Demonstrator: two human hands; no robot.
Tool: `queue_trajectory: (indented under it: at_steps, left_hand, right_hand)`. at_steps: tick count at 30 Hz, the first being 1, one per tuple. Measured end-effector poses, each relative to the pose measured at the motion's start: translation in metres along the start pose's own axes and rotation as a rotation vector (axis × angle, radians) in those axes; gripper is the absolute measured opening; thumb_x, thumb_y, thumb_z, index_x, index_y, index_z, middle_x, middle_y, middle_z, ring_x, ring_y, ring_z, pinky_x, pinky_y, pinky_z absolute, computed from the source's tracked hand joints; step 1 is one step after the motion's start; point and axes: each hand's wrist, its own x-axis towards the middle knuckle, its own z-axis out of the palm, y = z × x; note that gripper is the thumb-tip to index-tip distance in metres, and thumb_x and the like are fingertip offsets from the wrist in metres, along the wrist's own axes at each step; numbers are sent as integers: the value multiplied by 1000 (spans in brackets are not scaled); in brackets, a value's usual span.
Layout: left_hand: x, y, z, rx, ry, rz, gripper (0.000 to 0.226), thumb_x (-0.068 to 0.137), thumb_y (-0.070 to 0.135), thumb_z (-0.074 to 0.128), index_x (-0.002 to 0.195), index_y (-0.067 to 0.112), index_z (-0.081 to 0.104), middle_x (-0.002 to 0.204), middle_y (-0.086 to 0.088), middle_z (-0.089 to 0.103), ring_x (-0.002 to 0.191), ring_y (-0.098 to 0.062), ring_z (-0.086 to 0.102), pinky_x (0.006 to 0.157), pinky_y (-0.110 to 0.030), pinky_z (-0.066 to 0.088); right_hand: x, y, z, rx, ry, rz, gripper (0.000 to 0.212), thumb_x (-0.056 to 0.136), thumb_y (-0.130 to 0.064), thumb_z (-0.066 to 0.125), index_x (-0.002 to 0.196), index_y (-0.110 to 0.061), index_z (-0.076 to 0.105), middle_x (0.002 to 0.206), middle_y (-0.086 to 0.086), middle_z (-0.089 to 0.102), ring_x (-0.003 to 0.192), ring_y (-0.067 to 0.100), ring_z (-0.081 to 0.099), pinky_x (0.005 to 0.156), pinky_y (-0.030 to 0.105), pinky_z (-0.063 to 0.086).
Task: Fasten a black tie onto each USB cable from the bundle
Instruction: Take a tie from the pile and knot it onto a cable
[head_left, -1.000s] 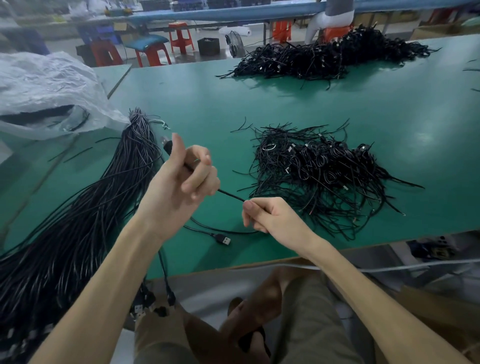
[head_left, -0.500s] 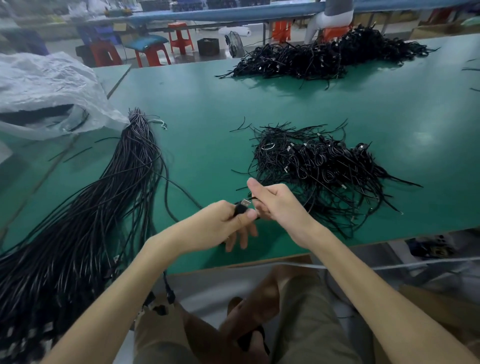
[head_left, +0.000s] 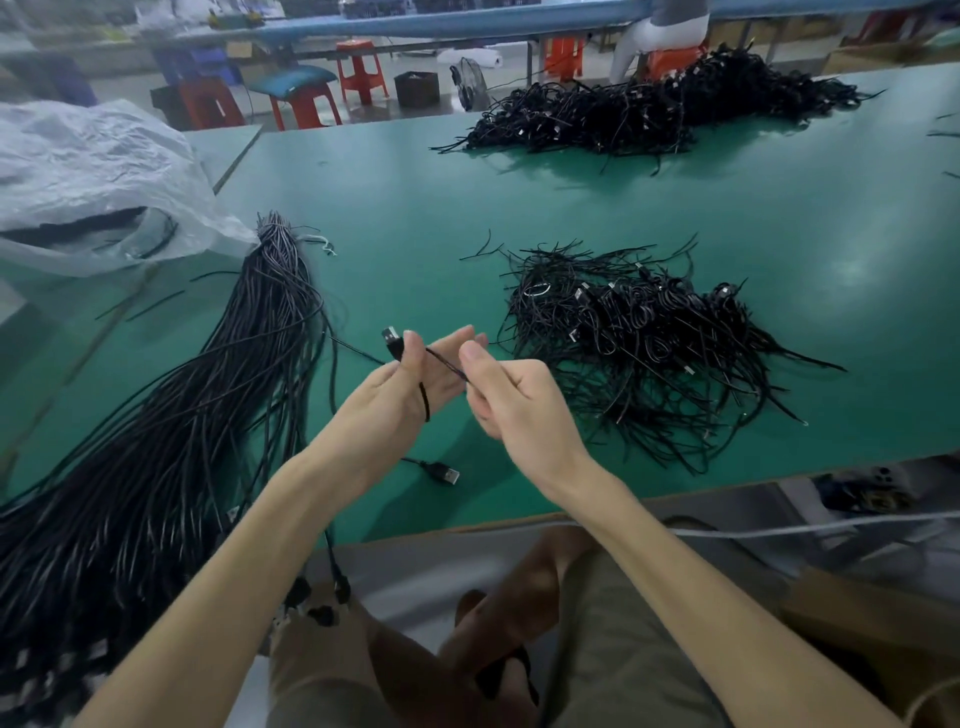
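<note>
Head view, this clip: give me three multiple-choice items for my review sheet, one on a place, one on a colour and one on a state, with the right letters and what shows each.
1. Where does the long cable bundle lie?
A. left of both hands
B. right of both hands
C. between the hands

2. What colour is the table top?
A. white
B. green
C. red

3. What is the left hand doing?
A. lying flat and empty
B. hanging idle at the person's side
C. gripping a USB cable just below its plug

Answers:
1 A, the bundle runs down the left side of the table top, outside the left forearm.
2 B, the bare surface is green all over.
3 C, thumb and fingers close round the cable, while the right hand pinches a black tie.
</note>
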Motion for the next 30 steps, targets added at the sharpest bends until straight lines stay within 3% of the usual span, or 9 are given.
queue_trajectory:
  at_steps: [6, 8, 10, 13, 17, 20, 22, 25, 30]
  left_hand:
    - [3, 19, 5, -541, 0, 40, 71, 108, 52, 14, 146, 3, 49, 149, -8, 57, 136, -17, 56, 104, -27, 51]
    - [2, 29, 0, -709, 16, 66, 66, 109, 51, 22, 131, 5, 65, 136, -3, 67, 108, -8, 71, 78, -20, 57]
    - [-2, 36, -5, -766, -13, 67, 57, 109, 49, 31, 102, 14, 76, 100, 9, 73, 58, -1, 59, 53, -14, 42]
    - [-13, 42, -8, -474, -192, -21, 48, 101, 57, 44, 73, 23, 61, 57, 13, 47, 40, -3, 26, 45, -16, 27]
    - [-26, 40, -5, 416, -450, -123, 60, 106, 54, 37, 83, 10, 70, 62, 1, 65, 41, -18, 47, 49, -21, 37]
    - [-21, 30, 3, 815, -436, -201, 55, 107, 46, 37, 95, 7, 74, 72, -1, 75, 62, -35, 67, 78, -30, 55]
    - [-17, 23, 5, 889, -352, -220, 48, 108, 41, 40, 94, 7, 72, 78, 0, 76, 68, -30, 72, 81, -33, 55]
    - [-14, 20, 4, 847, -311, -224, 47, 109, 39, 39, 94, 9, 71, 74, 11, 76, 70, -17, 73, 63, -14, 48]
    - [-10, 17, 4, 930, -275, -208, 49, 108, 44, 38, 87, 15, 70, 69, 16, 74, 66, -3, 69, 63, -11, 46]
  right_hand:
    - [-10, 20, 16, -44, -52, 64, 59, 107, -39, 45, 52, -24, 30, 49, -9, 25, 47, 11, 20, 50, 23, 20]
    - [-12, 26, 15, -60, -39, 90, 60, 107, -43, 44, 53, -26, 25, 51, -7, 21, 50, 14, 17, 51, 29, 17]
    - [-11, 31, 10, -76, -18, 130, 61, 106, -50, 44, 54, -27, 22, 53, -4, 18, 52, 16, 15, 53, 35, 13]
    - [-5, 35, 4, -141, 46, 167, 63, 106, -50, 46, 52, -26, 22, 51, -2, 18, 52, 18, 14, 53, 35, 13]
    - [3, 36, -2, -193, 119, 201, 65, 105, -48, 49, 48, -23, 28, 50, -4, 26, 55, 19, 23, 57, 35, 20]
    - [2, 34, 2, -175, 42, 198, 69, 104, -53, 47, 55, -6, 34, 53, 5, 34, 56, 22, 32, 57, 45, 28]
    - [1, 32, 5, -168, 35, 197, 68, 105, -53, 47, 56, -7, 34, 54, 6, 35, 56, 24, 36, 59, 52, 35]
    - [2, 31, 6, -149, 52, 180, 64, 105, -51, 47, 52, -18, 32, 50, -4, 35, 56, 20, 34, 58, 44, 30]
    - [3, 30, 3, -149, 62, 168, 63, 104, -51, 47, 51, -21, 30, 50, -7, 34, 56, 16, 32, 58, 38, 26]
